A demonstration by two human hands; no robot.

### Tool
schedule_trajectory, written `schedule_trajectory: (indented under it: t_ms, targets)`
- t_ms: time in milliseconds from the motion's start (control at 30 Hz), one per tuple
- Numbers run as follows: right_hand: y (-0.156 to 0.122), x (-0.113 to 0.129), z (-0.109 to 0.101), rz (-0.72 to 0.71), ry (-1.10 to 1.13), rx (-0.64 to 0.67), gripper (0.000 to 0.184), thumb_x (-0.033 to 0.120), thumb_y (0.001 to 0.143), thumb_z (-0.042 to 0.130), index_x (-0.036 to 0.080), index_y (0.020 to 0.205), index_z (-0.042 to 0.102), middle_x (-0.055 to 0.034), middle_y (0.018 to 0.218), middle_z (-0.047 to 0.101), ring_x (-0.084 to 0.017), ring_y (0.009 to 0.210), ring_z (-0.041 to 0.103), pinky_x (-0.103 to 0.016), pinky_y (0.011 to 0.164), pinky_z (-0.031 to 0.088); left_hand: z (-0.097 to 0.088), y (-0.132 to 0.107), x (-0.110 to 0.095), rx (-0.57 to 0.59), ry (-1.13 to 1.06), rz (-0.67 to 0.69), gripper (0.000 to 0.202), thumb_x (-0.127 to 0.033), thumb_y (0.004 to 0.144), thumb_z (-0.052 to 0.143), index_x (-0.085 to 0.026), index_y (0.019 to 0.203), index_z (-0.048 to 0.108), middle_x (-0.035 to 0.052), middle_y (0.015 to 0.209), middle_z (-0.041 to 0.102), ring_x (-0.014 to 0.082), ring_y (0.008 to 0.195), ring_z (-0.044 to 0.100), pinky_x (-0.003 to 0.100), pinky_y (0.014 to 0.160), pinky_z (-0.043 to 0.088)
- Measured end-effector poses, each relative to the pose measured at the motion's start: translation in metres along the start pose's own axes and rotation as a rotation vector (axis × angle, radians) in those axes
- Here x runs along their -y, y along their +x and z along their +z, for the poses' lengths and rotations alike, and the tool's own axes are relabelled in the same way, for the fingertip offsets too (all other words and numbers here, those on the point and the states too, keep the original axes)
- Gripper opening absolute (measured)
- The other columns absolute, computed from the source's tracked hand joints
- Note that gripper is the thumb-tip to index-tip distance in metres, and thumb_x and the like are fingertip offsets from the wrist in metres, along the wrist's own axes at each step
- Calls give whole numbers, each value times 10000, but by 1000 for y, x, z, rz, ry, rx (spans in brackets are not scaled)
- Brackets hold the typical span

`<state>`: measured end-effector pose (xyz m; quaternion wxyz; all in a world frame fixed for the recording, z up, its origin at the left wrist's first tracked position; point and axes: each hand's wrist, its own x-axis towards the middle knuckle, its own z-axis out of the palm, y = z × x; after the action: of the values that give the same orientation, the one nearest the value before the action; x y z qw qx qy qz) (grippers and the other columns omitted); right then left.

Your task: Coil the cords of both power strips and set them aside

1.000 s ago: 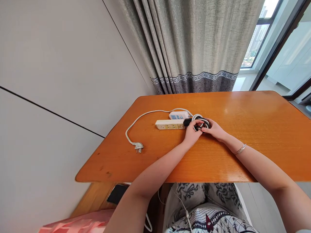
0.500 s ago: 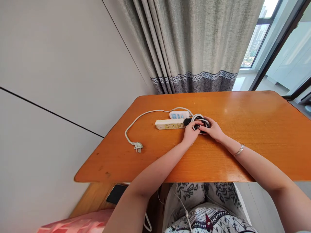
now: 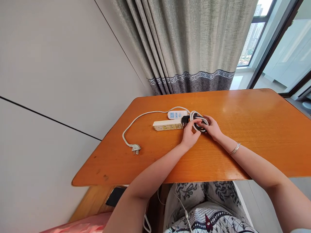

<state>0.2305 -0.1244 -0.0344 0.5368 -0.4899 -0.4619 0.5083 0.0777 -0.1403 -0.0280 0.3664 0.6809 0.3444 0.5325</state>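
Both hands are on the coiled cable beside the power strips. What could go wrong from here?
1. The coiled cable, held by the left hand and right hand, may spring open and tangle if a grip slips.
2. The black plug lies at the end of the cream power strip; a tug on the coil could drag that strip along the table.
3. The white cord trailing left could snag.

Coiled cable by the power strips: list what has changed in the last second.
Little changed. The left hand and right hand keep their grip on the coiled black-and-white cable, the fingers only shifting slightly; nothing was let go. The beige power strip, small white power strip, white plug and orange wooden table stayed put.
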Motion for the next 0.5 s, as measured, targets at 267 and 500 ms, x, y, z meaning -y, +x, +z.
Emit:
schedule_trajectory:
  t_ms: [267, 500]
  targets:
    - [2, 6, -11, -65, 42, -4, 565, 354, 637, 796, 221, 1146, 590, -94, 1237, 696, -249, 1129, 658, -439, 1049, 510, 6, -7, -15, 72, 9, 31, 230, -196, 867, 579, -213, 1096, 580, 41, 970, 691, 177, 896, 670, 334, 899, 538]
    - [-2, 16, -11, 27, 123, 21, 567, 510, 706, 771, 233, 1162, 581, -3, 974, 711, -165, 825, 659, -320, 785, 551, 1, -10, -20, 231, 172, 255, 194, -82, 824, 473, -219, 948, 532, -3, 802, 636, 146, 767, 617, 279, 759, 513]
